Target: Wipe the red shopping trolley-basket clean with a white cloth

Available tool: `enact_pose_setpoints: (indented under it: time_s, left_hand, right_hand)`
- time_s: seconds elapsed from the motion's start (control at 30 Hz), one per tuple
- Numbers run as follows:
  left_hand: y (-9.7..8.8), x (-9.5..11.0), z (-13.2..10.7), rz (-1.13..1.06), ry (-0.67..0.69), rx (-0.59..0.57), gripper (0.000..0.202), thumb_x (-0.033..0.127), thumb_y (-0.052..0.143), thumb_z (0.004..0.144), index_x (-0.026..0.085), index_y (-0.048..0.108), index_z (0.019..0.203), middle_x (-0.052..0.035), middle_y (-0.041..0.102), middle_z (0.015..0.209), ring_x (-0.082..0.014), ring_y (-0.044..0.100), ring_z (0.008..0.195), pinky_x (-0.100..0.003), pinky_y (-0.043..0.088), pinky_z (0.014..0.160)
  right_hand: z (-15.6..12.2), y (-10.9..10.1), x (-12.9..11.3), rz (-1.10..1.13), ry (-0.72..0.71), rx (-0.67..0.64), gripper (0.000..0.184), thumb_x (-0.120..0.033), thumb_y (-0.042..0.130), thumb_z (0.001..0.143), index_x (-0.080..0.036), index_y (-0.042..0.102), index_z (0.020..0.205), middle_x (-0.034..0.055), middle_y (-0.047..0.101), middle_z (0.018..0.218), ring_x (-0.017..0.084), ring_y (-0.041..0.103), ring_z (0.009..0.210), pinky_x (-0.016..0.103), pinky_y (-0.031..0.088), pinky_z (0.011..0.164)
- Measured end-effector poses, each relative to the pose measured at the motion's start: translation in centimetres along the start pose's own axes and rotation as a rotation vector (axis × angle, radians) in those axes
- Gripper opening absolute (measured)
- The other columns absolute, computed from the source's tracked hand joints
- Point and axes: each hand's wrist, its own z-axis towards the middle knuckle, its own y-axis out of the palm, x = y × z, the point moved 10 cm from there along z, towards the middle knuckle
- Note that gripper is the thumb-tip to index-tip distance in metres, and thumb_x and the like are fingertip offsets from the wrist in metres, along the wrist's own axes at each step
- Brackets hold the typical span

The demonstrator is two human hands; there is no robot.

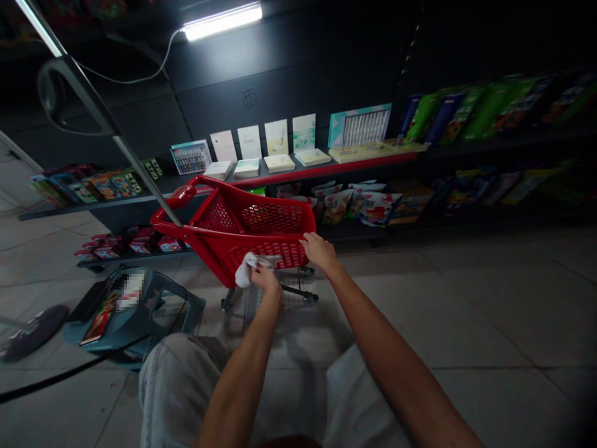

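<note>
A small red plastic shopping cart (270, 233) with mesh sides stands on the floor in front of me. My left hand (265, 278) is closed on a white cloth (243, 272), which lies against the cart's near side, low on the mesh. At the cart's right end, my right hand (319, 249) grips the top rim, its fingers curled over the edge. The cart's inside looks dark, and I cannot make out anything in it.
Behind the cart runs a store shelf (373, 155) with books, boxes and snack bags (338, 205). A grey-blue stool (163, 298) holding flat items stands at left, a black cable (69, 375) beside it. A pole with a grey handle (84, 93) slants across the upper left.
</note>
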Motion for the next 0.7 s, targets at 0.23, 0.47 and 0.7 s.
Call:
enact_pose_setpoints:
  time_s: [0.23,0.47,0.7]
  left_hand:
    - [-5.9,7.4,6.3,0.036,0.188,0.164,0.052,0.019,0.039,0.102,0.015,0.058,0.149,-0.0139,0.068,0.142,-0.0235,0.061,0.136,-0.035,0.045,0.118]
    - [-3.7,10.0,4.7,0.352,0.554,-0.157,0.058,0.015,0.047,0.097,0.019,0.053,0.154,-0.0095,0.047,0.164,-0.0265,0.033,0.159,-0.045,0.026,0.132]
    - [-2.1,8.8,3.3,0.514,0.812,-0.536,0.05,0.016,0.053,0.097,0.024,0.061,0.146,-0.0079,0.063,0.149,-0.0268,0.043,0.152,-0.045,0.03,0.131]
  right_hand:
    - [-0.1,0.2,-0.1,0.0,0.012,-0.013,0.039,-0.046,0.035,0.111,-0.028,0.063,0.131,0.0102,0.063,0.136,0.024,0.071,0.107,0.036,0.051,0.089]
    - [-0.5,-0.1,-0.7,-0.022,-0.001,-0.018,0.038,-0.044,0.035,0.111,-0.027,0.063,0.131,0.0105,0.065,0.133,0.025,0.072,0.107,0.036,0.052,0.089]
    - [-1.3,-0.1,-1.5,-0.055,-0.006,-0.037,0.038,-0.042,0.036,0.11,-0.027,0.063,0.132,0.012,0.066,0.132,0.026,0.072,0.109,0.036,0.053,0.09]
